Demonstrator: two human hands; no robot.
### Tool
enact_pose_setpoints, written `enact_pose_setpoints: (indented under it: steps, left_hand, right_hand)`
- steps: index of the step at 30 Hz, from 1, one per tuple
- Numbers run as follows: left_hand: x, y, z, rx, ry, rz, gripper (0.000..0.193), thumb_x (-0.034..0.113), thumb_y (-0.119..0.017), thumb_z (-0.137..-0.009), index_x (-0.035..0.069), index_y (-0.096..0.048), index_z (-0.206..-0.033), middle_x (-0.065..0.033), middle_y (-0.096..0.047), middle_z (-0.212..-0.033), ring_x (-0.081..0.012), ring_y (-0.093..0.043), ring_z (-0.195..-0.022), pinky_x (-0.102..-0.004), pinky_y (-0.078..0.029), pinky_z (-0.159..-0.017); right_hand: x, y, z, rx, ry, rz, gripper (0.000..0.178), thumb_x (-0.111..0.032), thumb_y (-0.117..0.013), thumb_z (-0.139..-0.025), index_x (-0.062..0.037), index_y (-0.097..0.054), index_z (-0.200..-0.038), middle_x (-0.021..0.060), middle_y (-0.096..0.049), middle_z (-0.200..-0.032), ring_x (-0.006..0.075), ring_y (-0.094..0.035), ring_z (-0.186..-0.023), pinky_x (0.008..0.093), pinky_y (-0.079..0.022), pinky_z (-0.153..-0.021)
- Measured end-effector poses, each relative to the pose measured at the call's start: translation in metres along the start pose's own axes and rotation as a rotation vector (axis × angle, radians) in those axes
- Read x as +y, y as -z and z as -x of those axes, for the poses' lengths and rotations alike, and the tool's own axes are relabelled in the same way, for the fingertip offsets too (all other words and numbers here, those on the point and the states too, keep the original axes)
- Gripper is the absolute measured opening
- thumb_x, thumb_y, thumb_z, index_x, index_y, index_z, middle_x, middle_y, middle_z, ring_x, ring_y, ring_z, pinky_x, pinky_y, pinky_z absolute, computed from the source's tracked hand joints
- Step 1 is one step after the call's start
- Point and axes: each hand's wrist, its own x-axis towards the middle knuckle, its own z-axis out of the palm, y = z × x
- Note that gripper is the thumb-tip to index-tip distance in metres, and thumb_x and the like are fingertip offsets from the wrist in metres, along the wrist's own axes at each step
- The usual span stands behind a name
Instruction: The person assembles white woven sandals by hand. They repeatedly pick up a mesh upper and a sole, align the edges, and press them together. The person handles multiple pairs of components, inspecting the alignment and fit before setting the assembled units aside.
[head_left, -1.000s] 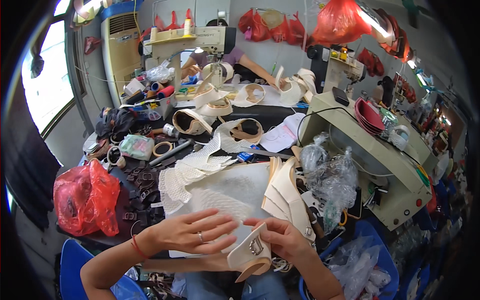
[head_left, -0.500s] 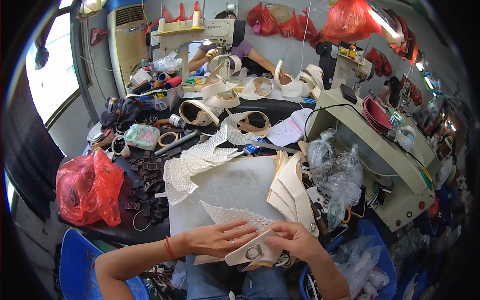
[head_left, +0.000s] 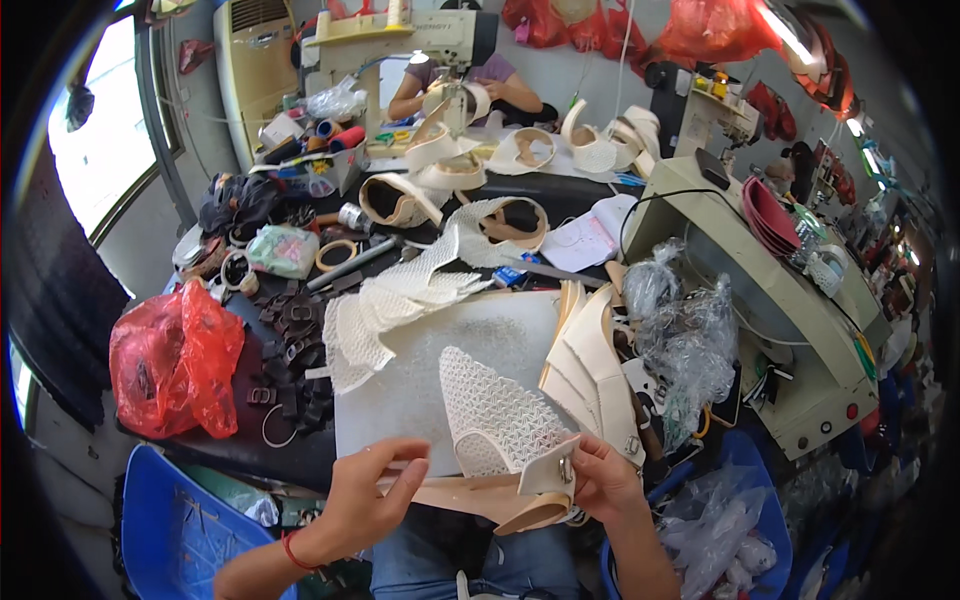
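My right hand (head_left: 608,482) pinches the buckle end of a cream shoe upper (head_left: 508,410). Its woven, perforated panel stands up above the board, and a small metal buckle shows beside my fingers. A smooth beige strip (head_left: 455,494) of the same piece curves below, toward my lap. Beside that strip is my left hand (head_left: 372,492), thumb and fingers apart, with nothing seen between them. Several smooth cream upper pieces (head_left: 590,365) lie overlapped on the right of the pale work board (head_left: 400,422). White woven pieces (head_left: 375,320) are piled at its far left.
A red plastic bag (head_left: 175,360) and dark buckled straps (head_left: 295,350) lie left. Crumpled clear plastic (head_left: 690,345) sits beside a beige machine (head_left: 770,340) on the right. Blue bins (head_left: 165,530) flank my legs. Across the table, a person (head_left: 490,85) works at a sewing machine (head_left: 440,35).
My left hand has come off the upper and moved left, its fingers now apart. My right hand has turned the upper so its woven panel stands up. The far person's hands have drawn together.
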Motion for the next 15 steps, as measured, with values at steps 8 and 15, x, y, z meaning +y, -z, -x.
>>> enact_pose_setpoints:
  steps: [8,15]
  left_hand:
    - [-0.040,-0.073,-0.021,-0.316,0.235,1.331,0.030,0.018,-0.054,-0.091,-0.009,-0.055,-0.103,-0.0174,-0.063,-0.095,-0.0215,-0.064,-0.085,-0.0272,-0.053,-0.072]
    - [-0.023,-0.067,-0.017,0.027,0.063,1.123,0.024,0.015,-0.054,-0.090,-0.008,-0.059,-0.092,-0.0166,-0.064,-0.084,-0.0228,-0.066,-0.077,-0.0273,-0.056,-0.066]
  right_hand:
    - [0.018,0.000,0.014,-0.176,-0.077,0.119,0.019,-0.008,-0.060,-0.084,0.0016,-0.057,-0.101,0.0101,-0.061,-0.097,0.0155,-0.059,-0.087,0.0283,-0.046,-0.077]
    - [0.004,-0.023,0.022,-0.301,0.030,0.476,0.012,0.003,-0.062,-0.076,0.0051,-0.065,-0.086,0.0193,-0.059,-0.098,0.0175,-0.057,-0.077,0.0284,-0.044,-0.071]
